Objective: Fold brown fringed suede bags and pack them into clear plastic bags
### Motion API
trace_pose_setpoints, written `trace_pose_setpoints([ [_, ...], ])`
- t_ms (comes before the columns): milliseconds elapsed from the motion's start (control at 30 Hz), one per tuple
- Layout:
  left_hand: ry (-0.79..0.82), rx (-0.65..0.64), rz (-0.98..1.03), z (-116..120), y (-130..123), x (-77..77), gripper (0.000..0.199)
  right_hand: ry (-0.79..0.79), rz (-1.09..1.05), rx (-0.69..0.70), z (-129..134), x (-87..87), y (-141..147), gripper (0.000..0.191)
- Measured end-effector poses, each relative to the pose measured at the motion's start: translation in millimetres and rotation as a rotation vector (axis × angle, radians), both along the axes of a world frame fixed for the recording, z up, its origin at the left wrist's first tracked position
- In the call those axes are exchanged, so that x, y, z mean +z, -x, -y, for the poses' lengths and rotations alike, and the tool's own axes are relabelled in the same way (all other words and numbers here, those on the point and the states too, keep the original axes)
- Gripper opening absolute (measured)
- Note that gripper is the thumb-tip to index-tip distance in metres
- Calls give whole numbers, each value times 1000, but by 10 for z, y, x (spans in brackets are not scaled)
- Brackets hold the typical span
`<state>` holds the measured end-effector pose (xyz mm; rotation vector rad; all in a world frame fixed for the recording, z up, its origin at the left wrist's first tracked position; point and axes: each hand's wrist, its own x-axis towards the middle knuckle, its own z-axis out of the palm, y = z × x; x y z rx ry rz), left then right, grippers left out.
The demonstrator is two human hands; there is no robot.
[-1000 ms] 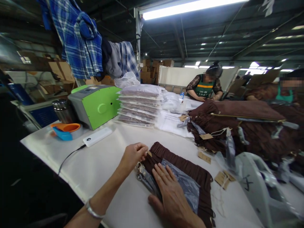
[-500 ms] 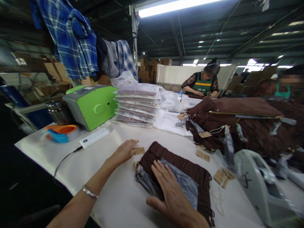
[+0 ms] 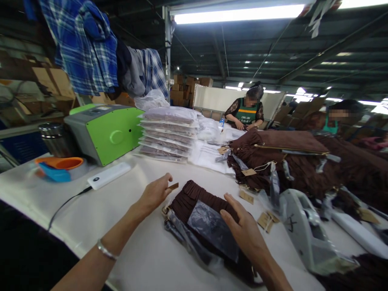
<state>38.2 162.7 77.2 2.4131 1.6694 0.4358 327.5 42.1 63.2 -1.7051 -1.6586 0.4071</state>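
Note:
A dark brown pleated bag (image 3: 190, 196) lies on the white table in front of me, with a sheet of clear plastic (image 3: 209, 226) over its middle. Along its near left side runs a plastic-wrapped strap (image 3: 184, 234) with a gold-coloured clasp. My left hand (image 3: 155, 190), just beyond the bag's left corner, pinches a small brown paper hang tag (image 3: 173, 186). At the bag's right side, my right hand (image 3: 244, 226) is open, its fingers stretched out over the edge; whether it presses on the fabric I cannot tell.
To the right are a tape dispenser (image 3: 306, 230), loose tags (image 3: 266, 220) and a heap of brown bags (image 3: 287, 143). Behind stand bagged packages (image 3: 168, 135) and a green-grey machine (image 3: 106, 133). A power bank (image 3: 109, 176) and orange tape roll (image 3: 71, 163) lie left. A co-worker (image 3: 247, 111) stands opposite.
My right hand has slid from the bag's middle to its right side, uncovering the plastic sheet. The left hand's fingers have closed on the tag, which is now tilted.

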Motion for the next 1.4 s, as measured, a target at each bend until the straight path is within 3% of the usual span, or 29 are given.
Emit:
trace_pose_setpoints([
  [67,-133,-86,-33,170,-148,-6,13,-5,-1,-25,44,-46,-48,55],
  [133,-164,-173,-96,310,-308,-33,9,-11,-5,-53,85,-71,-90,54],
  [200,-105,-257,-107,400,-419,-58,4,-15,-4,-77,129,-82,-140,56],
  [300,11,-347,55,406,-403,-46,20,-31,-5,-135,231,-113,-263,59],
  [400,28,-196,241,248,-227,-15,34,-22,-53,-238,351,-206,-456,64],
  [500,125,-56,260,50,-107,-53,31,81,-155,-317,389,-338,-635,72],
  [667,254,-121,259,38,-197,-194,25,141,-226,-267,244,-456,-713,68],
  [800,332,-171,271,216,-105,-249,23,154,-227,-194,220,-413,-731,61],
  [900,327,-203,180,186,32,-189,28,220,-176,-59,193,-340,-818,55],
  [1000,98,-170,45,-146,-77,-46,24,144,54,-40,-96,-218,-915,43],
  [1100,-223,-238,-170,-706,-511,29,23,13,435,-11,-663,-70,-911,35],
  [1133,-252,-260,-191,-904,-692,18,28,5,576,18,-875,-32,-880,34],
  [1267,-305,-293,-226,-1546,-1301,-184,36,48,907,59,-1594,-37,-722,35],
  [1400,-292,-282,-264,-1863,-1497,-407,24,118,955,-21,-1983,-162,-811,32],
])
